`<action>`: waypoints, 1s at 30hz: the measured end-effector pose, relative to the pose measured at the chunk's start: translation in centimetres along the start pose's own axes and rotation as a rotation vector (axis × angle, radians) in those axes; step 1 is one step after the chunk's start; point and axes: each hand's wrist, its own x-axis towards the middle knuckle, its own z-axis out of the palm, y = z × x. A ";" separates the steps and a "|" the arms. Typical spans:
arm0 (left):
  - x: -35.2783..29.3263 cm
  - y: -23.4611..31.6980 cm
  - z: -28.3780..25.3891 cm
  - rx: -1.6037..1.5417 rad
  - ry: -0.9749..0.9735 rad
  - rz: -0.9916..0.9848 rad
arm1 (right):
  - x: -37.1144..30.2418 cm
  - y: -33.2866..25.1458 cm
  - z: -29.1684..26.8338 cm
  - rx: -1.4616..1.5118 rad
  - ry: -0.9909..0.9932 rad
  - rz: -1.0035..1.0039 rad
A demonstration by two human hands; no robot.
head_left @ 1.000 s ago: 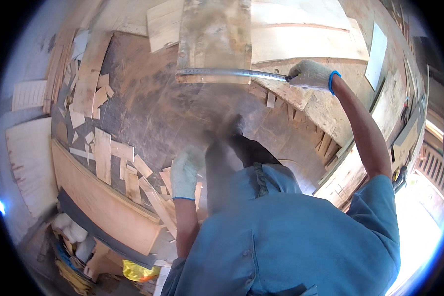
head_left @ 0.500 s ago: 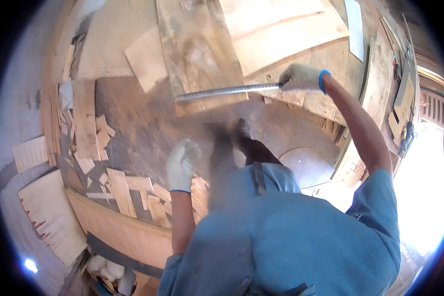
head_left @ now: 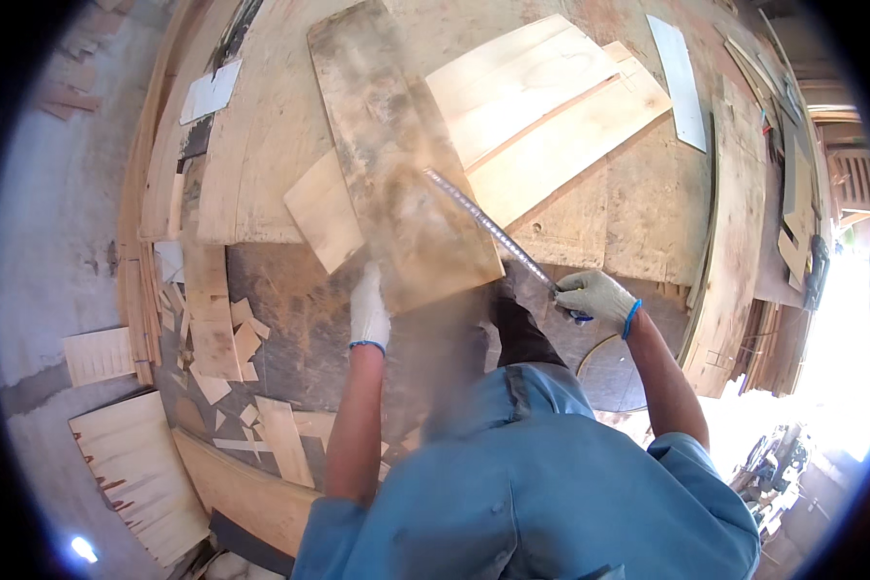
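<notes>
Right hand (head_left: 597,300) gripping tape measure (head_left: 498,232), long axis diagonal; tip (head_left: 429,175) pointing forward-left

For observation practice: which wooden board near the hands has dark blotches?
The long brown wooden board overlapped by the silver measuring tape; dark blotches set it apart from pale wooden boards beside it.

The case of the tape measure (head_left: 498,235) is mostly hidden in the gloved right hand (head_left: 597,298), and its scale marks are too small to read. Blur veils the near end of the stained board (head_left: 396,164), leaving the contact of the gloved left hand (head_left: 368,314) with it unclear. The near edge cuts off the blue shirt (head_left: 570,483).
</notes>
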 end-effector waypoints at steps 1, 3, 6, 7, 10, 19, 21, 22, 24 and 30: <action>-0.2 0.1 0.1 0.071 0.015 0.020 | 0.0 0.4 -0.4 0.045 0.000 -0.011; -1.1 0.5 0.1 0.219 0.052 0.059 | 0.3 0.6 -1.3 0.105 0.012 0.021; -4.4 3.9 4.5 0.213 0.220 -0.109 | 1.1 0.0 -2.4 0.189 0.029 0.051; -4.5 3.7 4.4 0.174 0.219 -0.087 | 1.8 0.0 -2.5 0.224 0.021 0.035; -3.9 1.7 3.7 0.134 0.196 -0.022 | 4.3 -1.5 -1.5 0.375 -0.047 0.005; -5.3 0.6 4.5 0.406 0.244 0.230 | 1.5 -9.3 0.2 0.515 -0.157 -0.080; -6.2 2.4 4.7 0.758 0.266 0.439 | -0.2 -12.3 0.8 0.463 -0.194 -0.164; -7.1 3.6 4.8 0.866 0.298 0.516 | -1.3 -15.1 1.2 0.355 -0.232 -0.203; -9.6 7.4 6.6 0.799 0.380 0.578 | -1.4 -18.1 3.3 0.237 -0.305 -0.271; -15.2 7.0 2.2 -0.644 0.080 0.316 | 3.5 -24.2 12.7 -0.095 -0.495 -0.390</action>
